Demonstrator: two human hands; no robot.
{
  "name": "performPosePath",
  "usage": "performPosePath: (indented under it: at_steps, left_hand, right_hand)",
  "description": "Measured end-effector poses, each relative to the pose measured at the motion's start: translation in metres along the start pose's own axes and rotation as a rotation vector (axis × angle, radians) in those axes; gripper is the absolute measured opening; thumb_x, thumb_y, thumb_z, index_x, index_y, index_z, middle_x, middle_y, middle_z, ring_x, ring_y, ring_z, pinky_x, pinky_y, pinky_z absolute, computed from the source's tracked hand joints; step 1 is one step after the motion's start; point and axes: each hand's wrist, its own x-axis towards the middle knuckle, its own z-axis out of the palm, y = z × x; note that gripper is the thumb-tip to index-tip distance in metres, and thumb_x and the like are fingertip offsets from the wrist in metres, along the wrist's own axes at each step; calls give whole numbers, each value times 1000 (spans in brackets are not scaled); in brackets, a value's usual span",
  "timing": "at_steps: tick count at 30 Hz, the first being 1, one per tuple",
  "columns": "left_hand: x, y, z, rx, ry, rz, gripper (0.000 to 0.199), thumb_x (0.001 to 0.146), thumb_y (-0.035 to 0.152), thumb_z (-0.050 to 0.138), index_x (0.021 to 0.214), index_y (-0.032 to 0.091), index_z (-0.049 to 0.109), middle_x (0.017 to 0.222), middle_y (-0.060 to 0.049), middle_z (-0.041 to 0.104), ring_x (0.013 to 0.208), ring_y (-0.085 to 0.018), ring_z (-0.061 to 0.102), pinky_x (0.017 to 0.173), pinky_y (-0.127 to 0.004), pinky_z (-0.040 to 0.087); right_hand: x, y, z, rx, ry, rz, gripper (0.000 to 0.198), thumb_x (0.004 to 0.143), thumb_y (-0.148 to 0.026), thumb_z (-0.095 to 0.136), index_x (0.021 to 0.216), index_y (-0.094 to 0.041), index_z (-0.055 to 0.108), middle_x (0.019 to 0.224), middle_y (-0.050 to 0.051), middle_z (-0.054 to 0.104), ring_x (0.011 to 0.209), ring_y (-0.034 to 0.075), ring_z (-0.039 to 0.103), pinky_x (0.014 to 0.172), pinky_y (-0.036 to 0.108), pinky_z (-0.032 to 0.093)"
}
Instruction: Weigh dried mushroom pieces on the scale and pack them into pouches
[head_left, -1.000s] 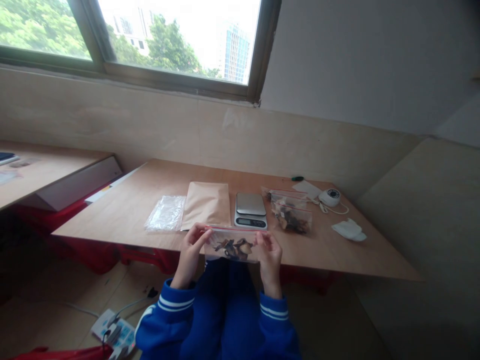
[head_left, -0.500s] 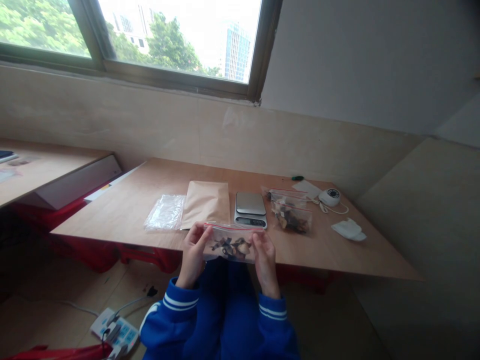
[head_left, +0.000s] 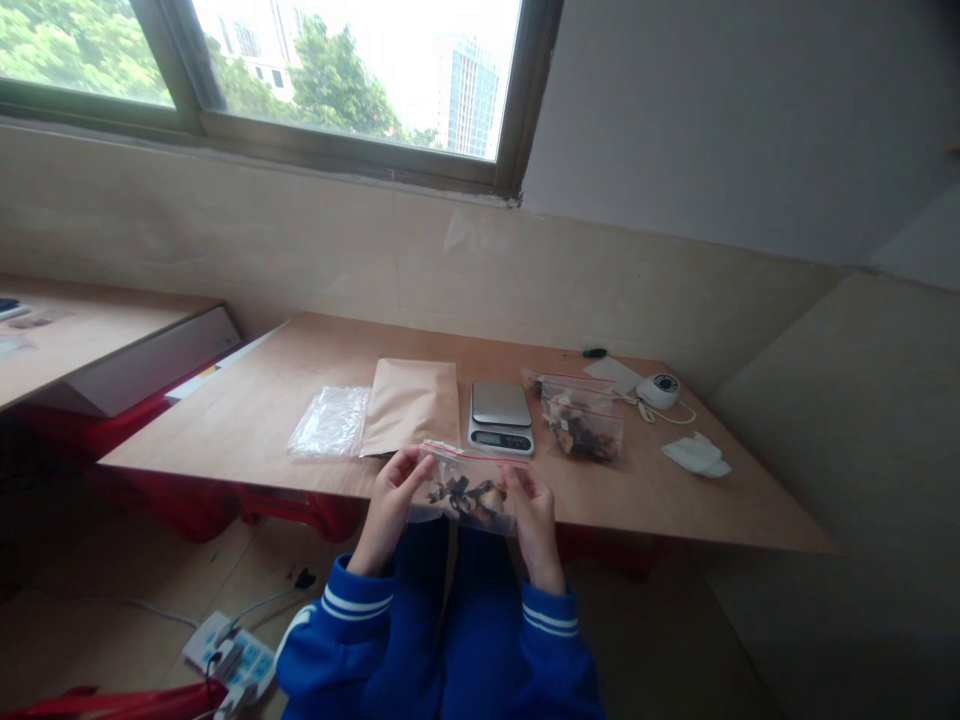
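Note:
Between my hands, in front of the table's near edge, hangs a clear zip bag (head_left: 474,497) with a red seal line and dark and pale dried pieces inside. My left hand (head_left: 396,497) pinches its upper left corner, and my right hand (head_left: 531,500) grips the upper right side. Just beyond lies a kitchen scale (head_left: 501,415) with a metal top and a small display. A brown paper bag (head_left: 412,400) rests left of the scale, beside a stack of clear plastic bags (head_left: 330,422). Right of the scale sit filled zip bags (head_left: 585,435) with similar dried pieces.
On the wooden table's (head_left: 720,520) right side are a white dome camera (head_left: 658,390) with its cable, crumpled white tissue (head_left: 696,456) and a green-handled tool (head_left: 595,353). A power strip (head_left: 229,655) with plugs lies on the floor at left. Red stools (head_left: 307,512) stand under the table.
The zip bag's left top corner has shifted slightly right and its lower part hangs a little lower. Both hands keep their grip on it.

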Motion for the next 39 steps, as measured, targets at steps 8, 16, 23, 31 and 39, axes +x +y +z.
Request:
performPosePath:
  at_steps: [8,16,23,31,39]
  left_hand:
    - [-1,10,4,84,29,-10,24,75,39,68,71,16,64,66,1,59,66,-13,52,65,-23,42]
    - [-3,18,-2,225,14,13,21,70,38,73,71,17,69,72,-3,68,72,-18,61,69,-27,47]
    - [-6,24,4,313,79,101,18,72,36,72,72,18,68,67,0,65,65,-16,57,63,-24,45]
    - [-12,14,17,82,21,35,22,79,40,65,79,19,61,71,1,62,70,-14,58,66,-23,46]
    - [-10,10,11,-23,-36,-48,26,73,36,73,90,19,64,82,-2,69,77,-17,64,72,-26,50]
  right_hand:
    - [1,-4,-1,-80,45,-32,32,75,-48,68,82,-17,70,74,4,70,70,18,64,66,28,49]
    - [1,1,-11,-219,101,-158,26,77,-42,68,79,-16,68,74,3,68,69,17,60,71,31,47]
    - [1,-6,-8,-180,149,-207,23,75,-40,70,76,-17,67,73,2,67,70,16,59,71,29,46]
    - [-3,-10,-4,86,71,-74,27,73,-44,71,77,-18,66,74,1,68,71,16,62,70,29,49]
    - [-5,-10,3,127,-78,44,29,74,-43,72,89,-18,70,84,5,72,75,17,66,71,30,52]
